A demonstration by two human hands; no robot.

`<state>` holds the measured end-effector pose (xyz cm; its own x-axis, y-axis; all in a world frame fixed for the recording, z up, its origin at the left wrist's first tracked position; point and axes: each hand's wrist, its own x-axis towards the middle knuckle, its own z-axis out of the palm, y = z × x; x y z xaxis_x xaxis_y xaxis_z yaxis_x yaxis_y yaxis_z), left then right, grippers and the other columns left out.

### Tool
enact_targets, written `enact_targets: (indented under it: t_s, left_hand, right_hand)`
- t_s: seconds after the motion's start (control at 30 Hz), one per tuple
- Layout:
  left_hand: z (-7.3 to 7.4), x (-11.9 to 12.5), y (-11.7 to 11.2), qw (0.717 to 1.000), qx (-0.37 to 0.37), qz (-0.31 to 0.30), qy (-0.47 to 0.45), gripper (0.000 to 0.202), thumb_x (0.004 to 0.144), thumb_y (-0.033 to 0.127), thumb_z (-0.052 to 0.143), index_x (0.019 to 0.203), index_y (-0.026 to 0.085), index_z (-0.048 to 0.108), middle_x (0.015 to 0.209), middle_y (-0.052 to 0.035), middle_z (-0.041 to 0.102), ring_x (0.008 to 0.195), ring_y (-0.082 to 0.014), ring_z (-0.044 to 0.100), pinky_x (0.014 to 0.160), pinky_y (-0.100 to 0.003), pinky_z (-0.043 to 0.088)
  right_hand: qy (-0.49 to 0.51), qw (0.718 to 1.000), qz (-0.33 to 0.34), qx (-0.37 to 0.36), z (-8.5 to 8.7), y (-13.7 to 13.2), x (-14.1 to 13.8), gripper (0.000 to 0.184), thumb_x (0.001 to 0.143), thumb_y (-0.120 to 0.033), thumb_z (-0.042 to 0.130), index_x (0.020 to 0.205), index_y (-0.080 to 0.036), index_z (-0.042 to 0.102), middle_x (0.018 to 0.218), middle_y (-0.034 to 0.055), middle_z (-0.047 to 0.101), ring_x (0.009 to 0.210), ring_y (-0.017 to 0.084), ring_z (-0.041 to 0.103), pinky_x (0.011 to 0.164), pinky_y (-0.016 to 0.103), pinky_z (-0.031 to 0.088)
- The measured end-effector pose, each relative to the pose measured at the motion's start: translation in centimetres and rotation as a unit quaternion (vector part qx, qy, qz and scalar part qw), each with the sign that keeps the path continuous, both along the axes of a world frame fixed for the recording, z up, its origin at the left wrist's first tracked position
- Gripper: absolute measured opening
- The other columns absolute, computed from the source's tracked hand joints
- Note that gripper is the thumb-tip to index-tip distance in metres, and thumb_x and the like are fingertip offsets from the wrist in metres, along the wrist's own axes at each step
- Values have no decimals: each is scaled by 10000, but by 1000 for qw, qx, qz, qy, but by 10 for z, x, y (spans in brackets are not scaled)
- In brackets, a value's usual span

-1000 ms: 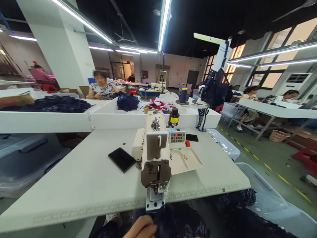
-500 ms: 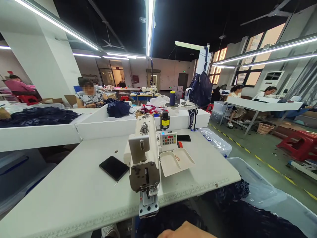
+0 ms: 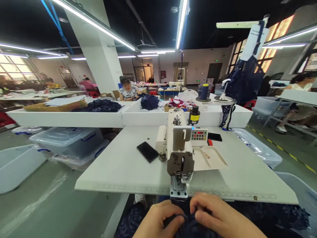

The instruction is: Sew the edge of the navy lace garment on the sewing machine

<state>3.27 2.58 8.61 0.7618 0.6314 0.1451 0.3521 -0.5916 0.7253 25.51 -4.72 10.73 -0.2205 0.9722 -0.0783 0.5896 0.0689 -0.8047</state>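
Note:
My left hand (image 3: 162,219) is closed, thumb and fingers pinching a piece of dark navy patterned fabric (image 3: 195,228) just below the sewing machine's front edge. My right hand (image 3: 215,213) faces it with curled fingers, gripping the same fabric; its fingertips are partly hidden. Just above both hands is the metal work plate (image 3: 178,193) of the sewing machine (image 3: 180,162). More navy patterned cloth (image 3: 131,219) is bunched below the table to the left of my left hand.
On the white table (image 3: 119,165) lie a black phone (image 3: 148,152), a cream tray (image 3: 218,158) and a second dark phone (image 3: 215,136). A control panel (image 3: 199,134) stands beside the machine. Lidded clear bins (image 3: 66,137) are at left. Co-workers sit farther back.
The view has turned left, so the machine appears farther right. Earlier one hand showed at the bottom edge; now both hands are together on the navy fabric below the machine plate.

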Motion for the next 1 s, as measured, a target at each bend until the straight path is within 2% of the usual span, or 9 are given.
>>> enact_targets:
  t_s: [0.13,0.23,0.3,0.37,0.47,0.63,0.73,0.9,1.0]
  left_hand:
    - [2,-6,7,983,160,93,-6,248,943,263,459,1044,288,685,772,-11,582,686,-136,598,618,-215,498]
    - [-9,-4,13,931,317,179,10,342,971,196,352,1134,243,649,891,-69,607,795,-184,613,685,-305,527]
    - [-18,1,13,899,404,169,-1,372,973,142,318,1167,214,626,1087,-95,622,998,-205,598,838,-354,510]
    - [-24,7,9,886,453,97,-7,357,980,140,325,1195,206,603,1196,-61,614,1127,-176,550,958,-330,453]
    - [-29,15,2,875,483,41,17,357,1004,182,302,1218,208,587,1177,-4,643,1115,-130,555,979,-265,417]
    - [-33,18,-4,868,490,79,30,405,1022,191,237,1228,212,586,1166,10,653,1097,-109,549,938,-238,385]
    - [-39,20,-6,866,488,107,16,396,1017,188,256,1199,215,606,1152,8,655,1094,-112,545,936,-245,360]
    - [-49,26,-11,842,514,163,-7,372,995,176,311,1165,207,640,1131,-4,660,1071,-117,550,970,-247,315]
    - [-51,30,-14,837,516,182,2,359,982,171,343,1170,209,646,1127,-8,666,1069,-118,548,998,-247,288]
  right_hand:
    - [73,994,-73,42,-10,26,-2,207,932,-406,431,974,-249,559,866,-18,606,829,168,560,763,272,442]
    - [84,987,-113,83,-27,44,-9,193,915,-377,451,963,-219,552,907,14,622,936,212,572,842,328,457]
    - [89,983,-125,104,-39,51,-14,208,917,-352,436,1017,-211,550,971,37,633,994,227,573,870,344,465]
    - [94,979,-134,118,-48,56,-18,244,918,-338,426,1084,-203,541,1032,59,635,1010,230,581,877,351,477]
    - [88,977,-140,134,-54,59,-14,263,906,-318,441,1113,-195,548,1046,73,642,1014,234,588,886,365,486]
    - [74,984,-104,128,-48,63,1,271,896,-285,442,1129,-203,553,1054,66,649,953,206,597,869,346,497]
    - [52,983,-120,132,-48,68,3,286,865,-241,437,1120,-193,559,1038,61,658,929,211,604,842,351,501]
    - [35,973,-152,170,-56,80,-4,411,839,-237,450,1245,-204,507,1224,84,615,1159,252,543,980,412,437]
    - [53,969,-162,176,-55,85,-9,437,787,-198,459,1218,-219,531,1200,77,637,1167,254,549,980,408,446]
